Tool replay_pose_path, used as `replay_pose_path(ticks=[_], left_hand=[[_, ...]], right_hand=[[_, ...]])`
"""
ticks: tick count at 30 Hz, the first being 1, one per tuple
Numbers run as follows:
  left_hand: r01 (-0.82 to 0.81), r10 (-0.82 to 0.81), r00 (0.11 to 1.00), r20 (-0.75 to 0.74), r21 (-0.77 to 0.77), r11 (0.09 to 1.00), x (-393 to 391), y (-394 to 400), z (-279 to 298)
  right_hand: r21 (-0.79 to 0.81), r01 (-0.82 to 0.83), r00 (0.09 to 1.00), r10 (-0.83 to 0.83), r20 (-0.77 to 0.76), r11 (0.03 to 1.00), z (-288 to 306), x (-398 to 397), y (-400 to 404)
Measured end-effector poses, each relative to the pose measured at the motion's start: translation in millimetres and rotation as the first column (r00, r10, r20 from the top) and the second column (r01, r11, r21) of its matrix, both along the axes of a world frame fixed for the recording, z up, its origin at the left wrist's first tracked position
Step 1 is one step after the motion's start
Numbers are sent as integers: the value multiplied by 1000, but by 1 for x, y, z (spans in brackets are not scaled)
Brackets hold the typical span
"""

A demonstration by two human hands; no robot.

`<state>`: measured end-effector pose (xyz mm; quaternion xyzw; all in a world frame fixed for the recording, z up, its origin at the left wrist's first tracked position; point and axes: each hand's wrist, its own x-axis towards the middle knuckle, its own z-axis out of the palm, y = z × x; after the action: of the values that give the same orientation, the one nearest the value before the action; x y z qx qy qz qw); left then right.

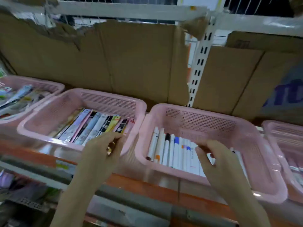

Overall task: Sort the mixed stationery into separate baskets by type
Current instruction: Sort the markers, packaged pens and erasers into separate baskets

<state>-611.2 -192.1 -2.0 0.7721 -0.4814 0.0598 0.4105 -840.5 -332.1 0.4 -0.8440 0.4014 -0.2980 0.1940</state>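
Observation:
My left hand [101, 151] is at the front right corner of the middle pink basket [49, 112]. Its fingers and thumb curl round the near end of one of the packaged pens [91, 125] that lie side by side in it. My right hand [218, 163] hovers over the right pink basket [229, 118], which holds a row of white pens and markers [172, 149]. Its fingers are curled just above the pens, and blur hides whether it holds one.
At far left, another pink basket [41, 86] holds mixed packets. A fourth pink basket [282, 128] shows at the right edge. Torn cardboard sheets [131, 63] back the shelf, with a white slotted upright [199, 63] between them. The shelf's orange front edge [147, 185] runs below the baskets.

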Motion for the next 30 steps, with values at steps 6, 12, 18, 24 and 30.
replay_pose_path(ticks=[6, 12, 18, 24, 30], left_hand=[[-82, 84, 996, -31, 61, 995, 87, 83, -8], [-106, 111, 993, -38, 104, 989, 139, 98, -20], [-138, 132, 990, 44, 180, 974, 191, 94, -14], [-203, 182, 976, 120, 199, 959, 258, 86, 10], [-207, 191, 978, 90, 237, 949, 317, 101, 8]], right_hand=[[107, 0, 998, 6, -56, 994, -13, 75, 57], [88, 45, 995, -37, -95, 995, -7, 137, 66], [-42, 33, 999, -33, -2, 999, -14, 202, 69], [28, -15, 1000, 15, 4, 999, -4, 259, 64], [140, -36, 983, 60, -173, 990, -4, 316, 72]])
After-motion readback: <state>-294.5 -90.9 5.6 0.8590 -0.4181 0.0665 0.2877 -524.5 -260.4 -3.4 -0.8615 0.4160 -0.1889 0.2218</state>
